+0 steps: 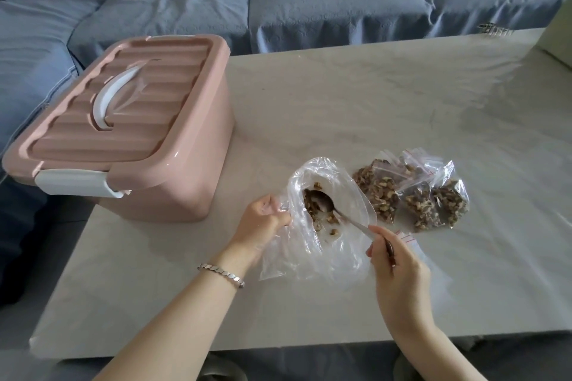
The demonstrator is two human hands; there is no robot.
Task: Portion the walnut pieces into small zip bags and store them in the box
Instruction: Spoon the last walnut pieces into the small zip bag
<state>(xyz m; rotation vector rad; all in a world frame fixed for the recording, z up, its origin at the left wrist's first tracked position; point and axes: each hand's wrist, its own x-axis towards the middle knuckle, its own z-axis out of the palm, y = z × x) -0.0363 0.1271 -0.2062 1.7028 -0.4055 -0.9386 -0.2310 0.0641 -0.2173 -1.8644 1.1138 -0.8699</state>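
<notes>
Scooping looked to be the step in hand. The left hand [266, 216] pinched the rim of the big clear bag [328, 254] and held its mouth open. The right hand [393, 260] gripped the handle of a metal spoon [325, 204], whose bowl sat among the few walnut pieces [312, 212] inside that bag.

With so little in there, the rim was best kept lifted and taut, and the bag tipped so the pieces gathered in one corner. A level spoonful would have spilled less on the way out. An empty zip bag [407, 237] lay flat on the table [340, 102], just beside the right hand. Its mouth would probably have needed opening before it could take a load.

Several filled zip bags [411, 195] lay piled on the table, near the big bag on its right. The pink box [123, 145] stood at the table's left end with its lid on and its white latch down.

No brand, label or lettering could be read anywhere. The zip bags showed only a red line along their seals.
</notes>
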